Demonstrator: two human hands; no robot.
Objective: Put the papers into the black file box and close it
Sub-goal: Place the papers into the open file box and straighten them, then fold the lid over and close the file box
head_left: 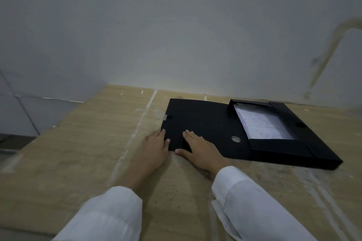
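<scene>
White sleeves (pixel 254 201), both hands (pixel 199 149) flat, fingers (pixel 189 135) spread, gripping nothing, on open black file box (pixel 203 123) lid, papers (pixel 260 123) inside.

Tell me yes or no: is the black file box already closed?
No: the black file box lies open, its lid flat on the table under both hands, and the papers show in the tray.

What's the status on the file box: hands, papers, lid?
Left hand and right hand flat at the lid's near corner, gripping nothing. Papers in the black file box. Lid lying open. Nothing in the way.
</scene>
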